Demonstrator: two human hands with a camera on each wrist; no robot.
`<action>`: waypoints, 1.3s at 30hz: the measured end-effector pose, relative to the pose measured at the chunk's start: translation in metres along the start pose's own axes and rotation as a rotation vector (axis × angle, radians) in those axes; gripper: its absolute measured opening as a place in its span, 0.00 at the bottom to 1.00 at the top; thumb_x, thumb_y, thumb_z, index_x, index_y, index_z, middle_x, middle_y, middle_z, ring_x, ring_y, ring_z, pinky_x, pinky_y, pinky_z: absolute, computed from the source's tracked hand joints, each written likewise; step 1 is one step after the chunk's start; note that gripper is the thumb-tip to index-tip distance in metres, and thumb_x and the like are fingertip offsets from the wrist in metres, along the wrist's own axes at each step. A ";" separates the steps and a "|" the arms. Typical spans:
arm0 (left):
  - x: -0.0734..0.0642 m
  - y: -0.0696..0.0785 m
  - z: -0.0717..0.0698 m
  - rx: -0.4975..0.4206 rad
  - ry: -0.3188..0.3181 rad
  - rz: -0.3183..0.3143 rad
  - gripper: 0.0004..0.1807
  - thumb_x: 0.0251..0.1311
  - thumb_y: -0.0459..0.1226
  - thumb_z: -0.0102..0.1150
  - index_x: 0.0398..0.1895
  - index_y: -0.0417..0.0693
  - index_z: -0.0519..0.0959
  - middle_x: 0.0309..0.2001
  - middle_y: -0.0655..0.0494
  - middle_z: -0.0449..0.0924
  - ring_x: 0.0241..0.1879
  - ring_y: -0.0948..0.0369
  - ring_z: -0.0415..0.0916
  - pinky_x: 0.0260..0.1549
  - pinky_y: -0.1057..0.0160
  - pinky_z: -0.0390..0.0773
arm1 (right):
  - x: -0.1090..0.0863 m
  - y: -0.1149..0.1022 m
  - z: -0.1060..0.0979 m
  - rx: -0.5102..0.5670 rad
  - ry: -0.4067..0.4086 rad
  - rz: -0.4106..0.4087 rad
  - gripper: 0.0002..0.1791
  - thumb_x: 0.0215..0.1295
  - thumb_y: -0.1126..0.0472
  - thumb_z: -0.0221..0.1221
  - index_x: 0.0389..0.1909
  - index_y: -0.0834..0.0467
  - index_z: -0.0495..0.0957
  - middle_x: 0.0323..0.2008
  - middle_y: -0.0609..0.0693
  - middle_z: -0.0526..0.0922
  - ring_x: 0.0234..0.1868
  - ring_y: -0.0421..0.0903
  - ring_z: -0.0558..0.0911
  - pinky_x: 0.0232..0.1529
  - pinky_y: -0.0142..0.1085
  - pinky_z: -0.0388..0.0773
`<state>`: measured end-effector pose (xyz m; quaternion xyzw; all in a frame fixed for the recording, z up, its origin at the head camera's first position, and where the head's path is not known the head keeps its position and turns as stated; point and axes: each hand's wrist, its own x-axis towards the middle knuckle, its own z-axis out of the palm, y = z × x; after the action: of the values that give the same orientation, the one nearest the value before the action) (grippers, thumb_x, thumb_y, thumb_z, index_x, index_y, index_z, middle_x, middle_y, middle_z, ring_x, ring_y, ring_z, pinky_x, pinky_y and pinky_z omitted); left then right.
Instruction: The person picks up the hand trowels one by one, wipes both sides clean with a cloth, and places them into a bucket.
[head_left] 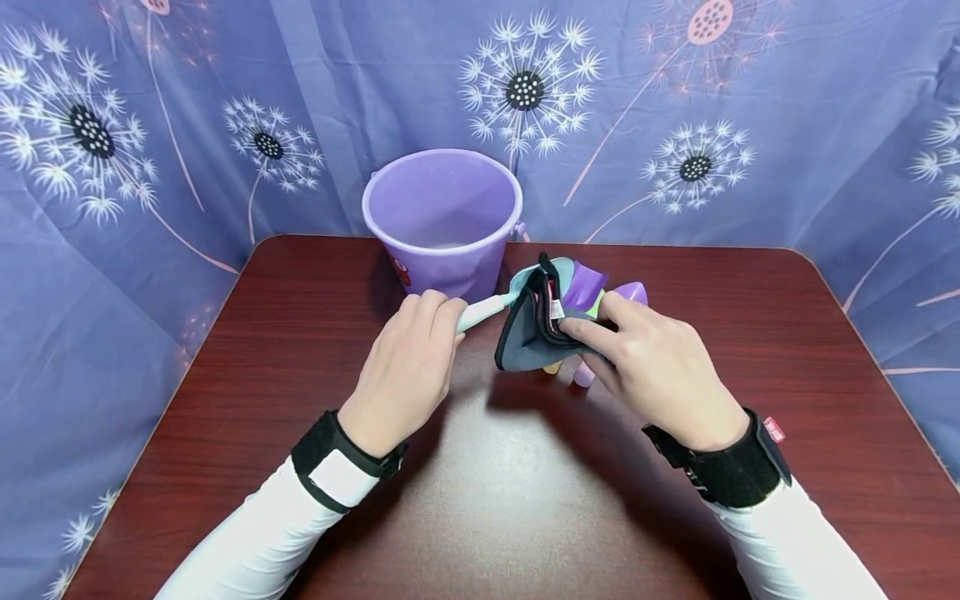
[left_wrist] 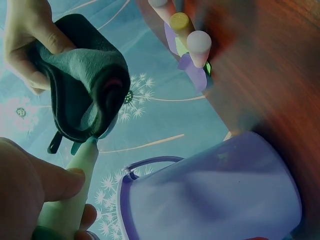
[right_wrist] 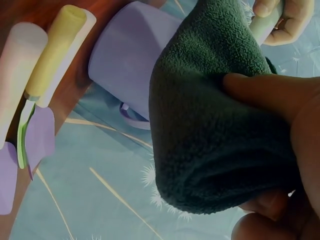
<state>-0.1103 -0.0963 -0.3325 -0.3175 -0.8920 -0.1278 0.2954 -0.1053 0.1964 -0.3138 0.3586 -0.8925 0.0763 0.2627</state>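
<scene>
Yeah, a blue fabric curtain printed with dandelions (head_left: 397, 83) takes up the whole back, behind a dark reddish-brown wood-grain worktop (head_left: 787, 358). At the far side, left of centre, a round purple plastic bucket (head_left: 450, 271) stands upright. Two bare hands next: the right hand (head_left: 667, 367) has its grip pinched on a floppy, fuzzy grey cloth with black edging (head_left: 525, 348), held up off the worktop just to the right of the bucket. The left hand (head_left: 412, 358) has its grip curled round a tool with a pale handle and teal head (head_left: 480, 314); the cloth partly hides that head. A few purple and green tools with pink, yellow and whitish handles (right_wrist: 55, 55) lie right of the bucket. Smallest bit: a white tag (head_left: 556, 309) on the cloth.
</scene>
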 end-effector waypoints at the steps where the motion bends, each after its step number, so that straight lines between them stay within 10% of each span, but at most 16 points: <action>1: 0.000 0.000 0.000 0.000 0.000 0.002 0.11 0.71 0.33 0.50 0.51 0.34 0.71 0.40 0.47 0.69 0.34 0.50 0.64 0.30 0.59 0.68 | 0.000 0.000 0.000 -0.002 0.000 -0.008 0.22 0.57 0.64 0.64 0.54 0.47 0.84 0.34 0.47 0.69 0.27 0.44 0.69 0.18 0.38 0.66; 14: -0.001 0.001 -0.001 0.000 -0.036 0.040 0.10 0.74 0.34 0.47 0.50 0.35 0.71 0.38 0.48 0.68 0.32 0.52 0.61 0.27 0.60 0.65 | 0.012 -0.011 -0.017 -0.069 0.107 -0.121 0.23 0.57 0.77 0.57 0.49 0.53 0.85 0.32 0.56 0.70 0.25 0.51 0.66 0.20 0.39 0.61; 39: -0.001 0.002 -0.003 0.037 -0.054 0.064 0.09 0.73 0.33 0.47 0.48 0.34 0.71 0.37 0.49 0.66 0.30 0.54 0.59 0.25 0.62 0.63 | 0.013 -0.005 -0.024 -0.177 0.254 0.027 0.17 0.60 0.74 0.56 0.43 0.55 0.84 0.26 0.54 0.65 0.22 0.50 0.64 0.14 0.36 0.56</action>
<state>-0.1067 -0.0968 -0.3308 -0.3437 -0.8911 -0.0933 0.2812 -0.0998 0.1933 -0.2870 0.3095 -0.8601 0.0457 0.4030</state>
